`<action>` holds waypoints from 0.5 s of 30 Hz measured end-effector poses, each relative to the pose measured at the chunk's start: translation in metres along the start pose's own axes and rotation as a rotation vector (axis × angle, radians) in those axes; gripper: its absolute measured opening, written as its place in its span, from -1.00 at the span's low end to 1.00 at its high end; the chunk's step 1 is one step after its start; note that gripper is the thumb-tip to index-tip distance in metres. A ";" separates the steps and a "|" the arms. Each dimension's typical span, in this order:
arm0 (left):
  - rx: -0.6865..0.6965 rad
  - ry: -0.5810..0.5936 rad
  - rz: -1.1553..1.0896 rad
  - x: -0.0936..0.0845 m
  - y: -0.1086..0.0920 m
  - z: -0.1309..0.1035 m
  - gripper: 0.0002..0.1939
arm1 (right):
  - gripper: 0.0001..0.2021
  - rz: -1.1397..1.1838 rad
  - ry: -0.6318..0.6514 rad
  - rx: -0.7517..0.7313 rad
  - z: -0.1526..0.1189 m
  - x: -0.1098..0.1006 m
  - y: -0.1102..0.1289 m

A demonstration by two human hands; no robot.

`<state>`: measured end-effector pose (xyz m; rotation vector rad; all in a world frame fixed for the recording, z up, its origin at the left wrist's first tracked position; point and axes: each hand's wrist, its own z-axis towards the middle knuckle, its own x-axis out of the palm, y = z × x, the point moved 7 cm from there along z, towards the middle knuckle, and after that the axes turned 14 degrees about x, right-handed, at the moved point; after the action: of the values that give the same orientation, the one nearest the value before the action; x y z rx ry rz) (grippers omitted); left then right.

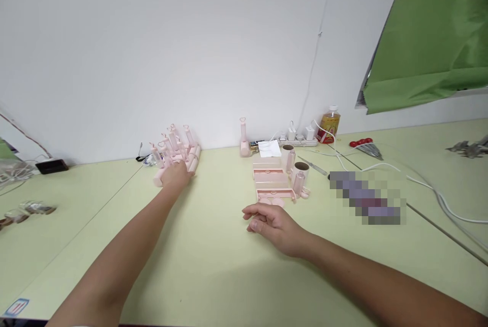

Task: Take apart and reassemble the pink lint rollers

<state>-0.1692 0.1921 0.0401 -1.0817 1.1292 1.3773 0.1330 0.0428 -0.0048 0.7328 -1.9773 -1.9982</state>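
My left hand (176, 174) reaches to the near side of a cluster of pink pieces with clear upright tubes (173, 143) by the wall; its fingers are hidden among them. My right hand (272, 225) hovers over the table with fingers loosely curved and apart, holding nothing. Just beyond it are pink trays (271, 179) and pink round pieces. Beside the trays stand two cardboard-coloured rolls (301, 168) and small clear pink tubes (299, 182). A single pink piece with an upright tube (244, 139) stands near the wall.
A power strip (301, 141) with chargers and a bottle (329, 124) stand along the wall. White paper (269, 148) lies behind the trays. Red-handled pliers (365, 147), white cables (423, 180) and a blurred patch are at the right. A black phone-like object (52, 166) is at far left.
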 end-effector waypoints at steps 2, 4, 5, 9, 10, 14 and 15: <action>0.005 0.003 0.003 -0.002 -0.002 0.004 -0.50 | -0.64 -0.010 -0.005 0.010 0.000 0.000 0.000; 0.013 0.003 0.005 -0.004 -0.005 0.005 -0.50 | -0.63 -0.014 -0.004 0.021 0.000 0.000 -0.001; 0.017 0.003 0.007 -0.005 -0.006 0.005 -0.51 | -0.63 -0.016 0.001 0.028 0.000 0.001 -0.001; 0.027 -0.052 0.034 -0.012 -0.017 -0.001 -0.46 | -0.62 -0.049 0.018 0.042 0.000 0.004 -0.001; 0.035 -0.091 0.040 -0.015 -0.023 -0.004 -0.44 | -0.62 -0.062 0.018 0.036 0.000 0.005 -0.001; 0.179 -0.211 -0.001 -0.029 -0.067 -0.016 -0.50 | -0.64 -0.112 0.016 0.008 0.000 0.007 0.002; 0.240 -0.209 -0.035 -0.031 -0.083 -0.018 -0.54 | -0.64 -0.125 0.020 0.007 0.000 0.007 0.003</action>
<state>-0.0832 0.1739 0.0609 -0.7635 1.0844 1.2586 0.1262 0.0391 -0.0031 0.8945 -1.9733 -2.0453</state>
